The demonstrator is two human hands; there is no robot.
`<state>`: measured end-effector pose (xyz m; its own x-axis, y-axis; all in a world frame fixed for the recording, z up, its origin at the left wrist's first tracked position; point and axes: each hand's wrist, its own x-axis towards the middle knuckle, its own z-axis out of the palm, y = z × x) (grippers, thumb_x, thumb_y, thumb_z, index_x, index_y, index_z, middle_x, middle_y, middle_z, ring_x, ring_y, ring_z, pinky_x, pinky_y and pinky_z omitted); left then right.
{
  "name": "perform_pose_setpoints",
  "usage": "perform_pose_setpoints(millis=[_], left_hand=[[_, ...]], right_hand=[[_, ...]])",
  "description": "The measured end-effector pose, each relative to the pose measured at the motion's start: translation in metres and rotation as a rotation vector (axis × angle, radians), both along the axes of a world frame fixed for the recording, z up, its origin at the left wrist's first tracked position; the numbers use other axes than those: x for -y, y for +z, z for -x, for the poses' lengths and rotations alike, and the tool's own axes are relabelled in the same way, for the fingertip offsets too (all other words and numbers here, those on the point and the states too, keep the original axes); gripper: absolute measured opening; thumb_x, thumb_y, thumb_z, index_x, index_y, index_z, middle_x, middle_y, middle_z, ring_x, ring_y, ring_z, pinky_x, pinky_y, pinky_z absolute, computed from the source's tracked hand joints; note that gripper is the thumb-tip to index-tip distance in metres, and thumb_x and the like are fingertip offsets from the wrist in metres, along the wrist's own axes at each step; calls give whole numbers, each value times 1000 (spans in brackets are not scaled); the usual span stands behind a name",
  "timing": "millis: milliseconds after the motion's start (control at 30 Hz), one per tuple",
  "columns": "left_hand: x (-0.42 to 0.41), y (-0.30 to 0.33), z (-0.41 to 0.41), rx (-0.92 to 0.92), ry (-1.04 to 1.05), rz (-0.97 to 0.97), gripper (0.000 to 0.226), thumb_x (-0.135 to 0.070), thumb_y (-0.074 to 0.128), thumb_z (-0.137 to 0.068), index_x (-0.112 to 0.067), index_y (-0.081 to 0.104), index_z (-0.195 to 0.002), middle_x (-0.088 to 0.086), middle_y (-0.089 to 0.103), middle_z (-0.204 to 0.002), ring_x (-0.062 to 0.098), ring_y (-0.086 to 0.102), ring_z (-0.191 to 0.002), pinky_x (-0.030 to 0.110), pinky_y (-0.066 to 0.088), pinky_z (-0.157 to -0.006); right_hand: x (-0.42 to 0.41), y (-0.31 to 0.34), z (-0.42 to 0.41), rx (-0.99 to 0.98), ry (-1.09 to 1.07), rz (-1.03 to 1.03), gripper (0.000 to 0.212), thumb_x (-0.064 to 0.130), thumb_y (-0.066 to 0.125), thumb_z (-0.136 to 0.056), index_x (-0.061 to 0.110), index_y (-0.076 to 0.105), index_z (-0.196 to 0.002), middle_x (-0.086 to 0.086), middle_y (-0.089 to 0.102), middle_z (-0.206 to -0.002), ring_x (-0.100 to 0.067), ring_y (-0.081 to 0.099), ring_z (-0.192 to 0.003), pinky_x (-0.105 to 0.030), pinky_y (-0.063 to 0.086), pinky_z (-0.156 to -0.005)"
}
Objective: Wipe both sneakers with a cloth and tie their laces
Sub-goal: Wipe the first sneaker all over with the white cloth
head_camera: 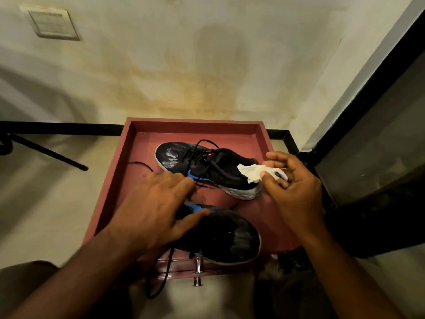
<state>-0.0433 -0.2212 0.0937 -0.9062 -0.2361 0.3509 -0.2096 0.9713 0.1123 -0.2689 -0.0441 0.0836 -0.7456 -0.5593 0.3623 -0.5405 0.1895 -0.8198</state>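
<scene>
At lower centre the near sneaker (220,236) overhangs the red tray (128,162) front edge, pressed under the left hand (156,208), fingers spread. The cloth (253,172) is pinched by the right hand (296,194) at the far sneaker (207,169) heel; bare tray is seen beyond

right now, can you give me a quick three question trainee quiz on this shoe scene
1. True or false: the far sneaker has its laces tied.
2. Which hand holds the white cloth? A) left hand B) right hand
3. Fill in: both sneakers, the near sneaker too, sit on a red ____.

Key: 1 false, the laces lie loose; 2 B; 3 tray.
</scene>
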Motion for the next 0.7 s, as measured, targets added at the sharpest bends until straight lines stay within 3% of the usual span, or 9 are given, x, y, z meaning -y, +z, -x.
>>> perform_pose_setpoints(millis=[100, 200, 300, 367, 433, 533, 667, 700], left_hand=[[-21, -20, 13, 198, -33, -4, 81, -89, 42, -82, -25, 60, -128, -3, 68, -124, 23, 62, -113, 45, 50, -99], [-32, -31, 21, 485, -6, 29, 110, -100, 28, -71, -25, 39, -151, -2, 57, -145, 25, 54, -131, 45, 42, -108], [-26, -31, 25, 533, 23, 59, 110, -101, 31, -68, -28, 33, -150, -3, 58, -141, 23, 57, -127, 42, 44, -105], [-21, -32, 25, 565, 38, 92, 114, -102, 36, -65, -28, 30, -151, -2, 59, -137, 25, 58, -125, 43, 44, -103], [-22, -36, 25, 596, 58, 139, 120, -103, 36, -64, -24, 25, -155, 1, 59, -139, 27, 59, -124, 43, 44, -102], [-24, -40, 26, 603, 106, 157, 122, -100, 36, -69, -17, 24, -157, 5, 58, -141, 29, 60, -123, 42, 43, -101], [-23, -45, 25, 571, 78, 142, 121, -95, 47, -69, -17, 23, -158, 2, 54, -147, 26, 58, -127, 42, 40, -104], [-22, -47, 25, 574, 60, 138, 119, -94, 49, -69, -18, 24, -158, 0, 52, -148, 25, 57, -129, 43, 39, -105]], right_hand=[[-13, 1, -2, -91, -7, -103, 20, 16, 82, -85, 20, 76, -103, 7, 74, -101, -8, 72, -91, -24, 60, -76], [-28, 10, -13, -150, 102, -227, 14, 25, 79, -83, 22, 80, -96, 12, 76, -93, -2, 71, -86, -22, 59, -74], [-39, 6, -45, -117, 299, -382, 16, 38, 76, -85, 29, 81, -97, 16, 74, -93, -1, 66, -89, -16, 52, -75], [-38, -13, -68, -269, 440, -574, 22, 45, 68, -90, 32, 80, -103, 15, 74, -100, -7, 60, -98, -22, 48, -82], [-32, -28, -70, -395, 437, -700, 19, 42, 69, -93, 31, 80, -105, 10, 73, -103, -16, 57, -100, -27, 45, -83], [-17, -26, -49, -551, 207, -710, 11, 35, 83, -84, 31, 83, -94, 4, 72, -91, -22, 59, -92, -34, 48, -74], [-18, -33, -67, -438, 466, -758, 16, 40, 76, -89, 32, 81, -102, 14, 62, -99, -12, 47, -98, -24, 34, -79], [-20, -35, -68, -439, 445, -764, 17, 42, 77, -88, 33, 81, -101, 15, 62, -97, -11, 47, -97, -24, 35, -78]])
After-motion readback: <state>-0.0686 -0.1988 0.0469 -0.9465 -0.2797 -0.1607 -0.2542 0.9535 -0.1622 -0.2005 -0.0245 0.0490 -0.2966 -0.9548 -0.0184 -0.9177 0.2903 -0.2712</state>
